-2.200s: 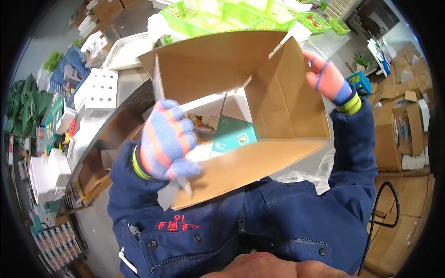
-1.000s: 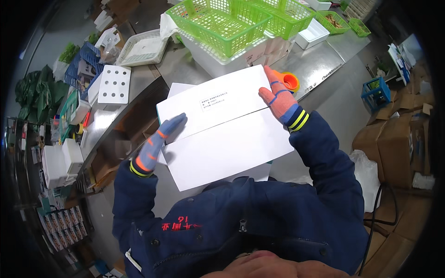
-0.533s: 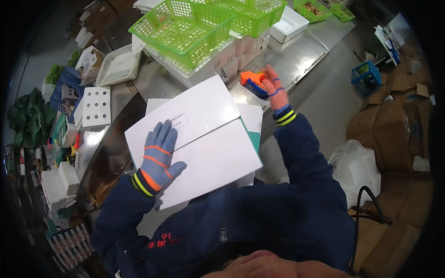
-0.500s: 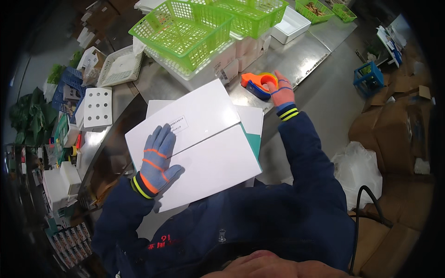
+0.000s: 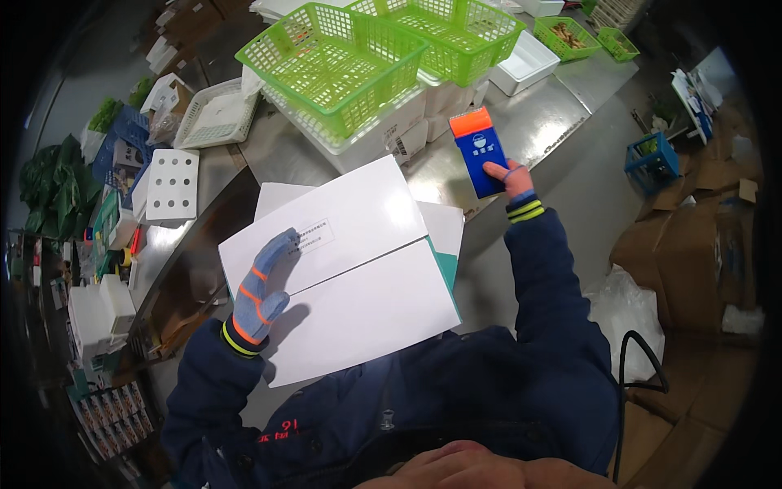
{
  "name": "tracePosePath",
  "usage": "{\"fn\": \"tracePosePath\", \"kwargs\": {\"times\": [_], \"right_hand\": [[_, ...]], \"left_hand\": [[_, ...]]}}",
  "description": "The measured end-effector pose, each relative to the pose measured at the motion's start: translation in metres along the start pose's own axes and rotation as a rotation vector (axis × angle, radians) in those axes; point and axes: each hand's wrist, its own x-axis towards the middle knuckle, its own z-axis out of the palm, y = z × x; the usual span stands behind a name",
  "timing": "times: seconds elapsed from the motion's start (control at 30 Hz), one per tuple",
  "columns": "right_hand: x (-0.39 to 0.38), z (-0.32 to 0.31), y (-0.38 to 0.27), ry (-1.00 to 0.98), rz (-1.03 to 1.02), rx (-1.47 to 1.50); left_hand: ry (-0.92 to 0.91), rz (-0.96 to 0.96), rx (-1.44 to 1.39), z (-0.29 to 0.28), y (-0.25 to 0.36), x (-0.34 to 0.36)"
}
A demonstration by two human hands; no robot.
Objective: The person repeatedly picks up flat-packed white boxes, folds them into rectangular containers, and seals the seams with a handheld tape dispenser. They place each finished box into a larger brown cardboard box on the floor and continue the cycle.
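Note:
A white cardboard box (image 5: 371,306), its two top flaps meeting at a long seam, lies at an angle in front of me. Over its left side is my left hand (image 5: 259,297), in a blue-grey glove with orange bands. The thumb stands apart from the gently curved fingers, which hold nothing; whether they touch the box I cannot tell. To the right of the box, my right hand (image 5: 516,179) grips an orange and blue tape dispenser (image 5: 479,153), raised above the metal table. Its broad blue side faces up, and the tape roll is hidden.
Green plastic baskets (image 5: 342,110) sit on stacked white containers behind the box. A white foam tray (image 5: 525,63) is at the far right of the metal table (image 5: 562,106). Leftward are a white basket (image 5: 218,114) and a perforated white panel (image 5: 173,184). Cardboard (image 5: 676,244) piles up at right.
My right hand has picked up the tape dispenser from the table and turned it blue side up. My left hand has rolled from lying flat on the box onto its edge.

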Motion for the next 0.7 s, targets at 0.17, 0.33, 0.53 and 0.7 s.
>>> {"fn": "tracePosePath", "kwargs": {"times": [0.17,0.33,0.53,0.7], "right_hand": [[-0.159,0.108,-0.114,-0.173,-0.431,-0.012],[-0.196,0.237,-0.09,-0.197,-0.857,-0.431],[-0.207,0.272,-0.073,-0.196,-0.951,-0.786],[-0.216,0.191,-0.102,0.121,-1.039,-0.776]], "left_hand": [[-0.094,0.011,-0.376,0.009,0.006,0.014],[-0.096,-0.119,-0.847,0.005,0.006,-0.002],[0.139,-0.08,-0.83,-0.006,-0.009,-0.005],[0.127,0.021,-0.704,-0.015,-0.022,-0.018]]}}
